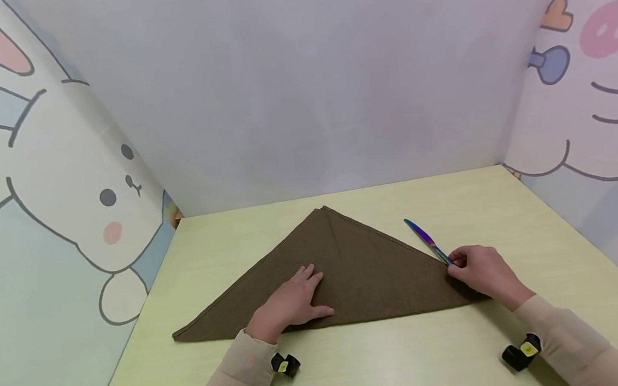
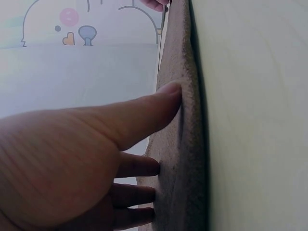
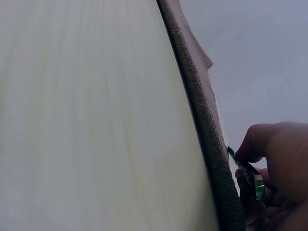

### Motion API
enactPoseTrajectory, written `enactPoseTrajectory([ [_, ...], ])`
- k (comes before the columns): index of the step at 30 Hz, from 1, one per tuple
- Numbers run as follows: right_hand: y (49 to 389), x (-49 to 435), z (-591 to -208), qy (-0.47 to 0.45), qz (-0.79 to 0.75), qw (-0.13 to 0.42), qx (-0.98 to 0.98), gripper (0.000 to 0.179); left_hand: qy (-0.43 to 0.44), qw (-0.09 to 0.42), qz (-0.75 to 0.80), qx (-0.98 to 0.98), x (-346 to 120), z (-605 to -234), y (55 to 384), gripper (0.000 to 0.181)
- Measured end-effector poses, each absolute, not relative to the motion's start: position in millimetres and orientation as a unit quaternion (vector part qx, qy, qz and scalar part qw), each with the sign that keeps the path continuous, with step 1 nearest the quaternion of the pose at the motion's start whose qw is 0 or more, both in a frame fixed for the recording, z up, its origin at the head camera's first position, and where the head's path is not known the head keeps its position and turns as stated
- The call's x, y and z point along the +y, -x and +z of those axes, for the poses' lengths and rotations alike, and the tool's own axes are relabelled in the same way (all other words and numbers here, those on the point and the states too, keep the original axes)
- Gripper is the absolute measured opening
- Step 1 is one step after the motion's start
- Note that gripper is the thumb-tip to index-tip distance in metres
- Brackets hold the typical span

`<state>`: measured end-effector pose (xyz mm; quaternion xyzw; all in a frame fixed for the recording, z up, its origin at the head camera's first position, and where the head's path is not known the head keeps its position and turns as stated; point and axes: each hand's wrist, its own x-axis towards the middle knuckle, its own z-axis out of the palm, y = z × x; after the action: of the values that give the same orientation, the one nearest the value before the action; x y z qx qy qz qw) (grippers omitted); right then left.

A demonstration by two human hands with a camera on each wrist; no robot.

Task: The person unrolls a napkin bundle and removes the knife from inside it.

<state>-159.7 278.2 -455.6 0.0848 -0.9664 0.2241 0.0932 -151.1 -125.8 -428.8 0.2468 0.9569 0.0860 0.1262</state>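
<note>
A brown cloth (image 1: 379,272), folded into a triangle, lies on the table with its long edge toward me and its peak pointing away. My left hand (image 1: 295,298) rests on the middle of it, fingers spread and thumb near the front edge. In the left wrist view the thumb and fingertips touch the cloth (image 2: 175,57). By the right slope of the triangle, my right hand (image 1: 481,270) pinches the handle of a shiny blue-purple table knife (image 1: 424,235). Its blade points away and to the left. The handle end (image 3: 260,187) shows beneath the fingers in the right wrist view.
The pale wood-look table (image 1: 385,361) meets a plain light backdrop (image 1: 308,97) at its far edge. Printed panels with a rabbit (image 1: 72,191) on the left and a pig (image 1: 598,101) on the right border the sides. A small black wrist camera (image 1: 286,365) sits at each sleeve.
</note>
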Motion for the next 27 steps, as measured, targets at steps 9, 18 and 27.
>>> enactPoseTrajectory([
  [9,159.7,276.6,-450.9,-0.073,0.237,0.073,-0.966,0.007,-0.246,0.125,0.086,0.957,-125.4,-428.7,150.8,0.082],
  [18,160.9,279.6,-453.0,-0.063,0.244,0.082,-0.964,0.010,-0.248,0.124,0.088,0.957,-124.8,-428.4,149.8,0.082],
  [27,161.7,277.8,-450.0,-0.071,0.260,0.137,-0.953,0.011,-0.250,0.118,0.085,0.957,-126.6,-434.0,152.2,0.083],
])
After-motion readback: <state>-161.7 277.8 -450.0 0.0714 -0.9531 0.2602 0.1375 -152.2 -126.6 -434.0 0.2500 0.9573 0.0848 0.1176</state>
